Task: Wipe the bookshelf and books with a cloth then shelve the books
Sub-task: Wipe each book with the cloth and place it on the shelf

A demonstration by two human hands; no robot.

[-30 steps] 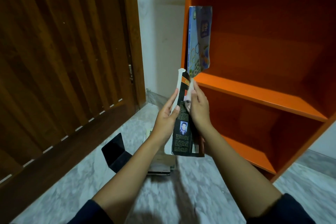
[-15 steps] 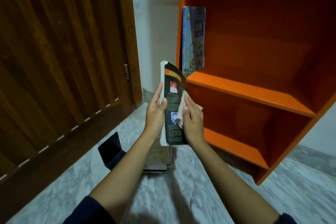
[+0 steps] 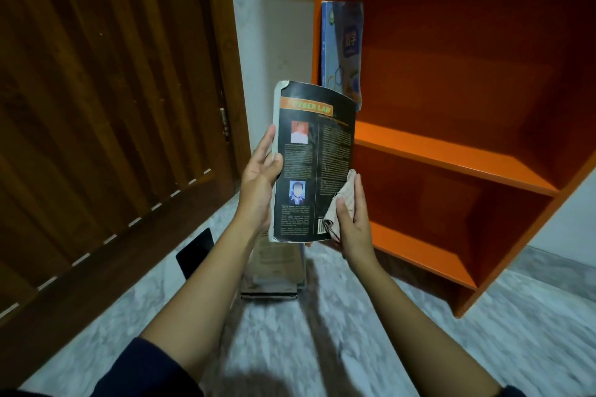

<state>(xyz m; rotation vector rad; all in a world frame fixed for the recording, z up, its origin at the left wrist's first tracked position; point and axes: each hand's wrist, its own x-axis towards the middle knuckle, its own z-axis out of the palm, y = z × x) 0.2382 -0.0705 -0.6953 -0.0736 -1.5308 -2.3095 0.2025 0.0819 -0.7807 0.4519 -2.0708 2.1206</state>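
Black paperback (image 3: 314, 164): held in the air in front of the orange bookshelf (image 3: 451, 151), back cover turned to the person so the cloth can reach it.
Left hand (image 3: 259, 190): fingers clamped on the spine edge, thumb on the cover, steadying.
Right hand (image 3: 353, 222): thumb and fingers pinch the cloth (image 3: 342, 200) against the cover's lower right corner.
Axis: long axis near upright, title end up.
Shelved: blue book (image 3: 343, 51) stands against the left wall.

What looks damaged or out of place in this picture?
The black book in the left hand is worn: its top left corner is frayed. The blue book on the shelf leans against the side wall, its lower cover curled. More books lie stacked on the floor.
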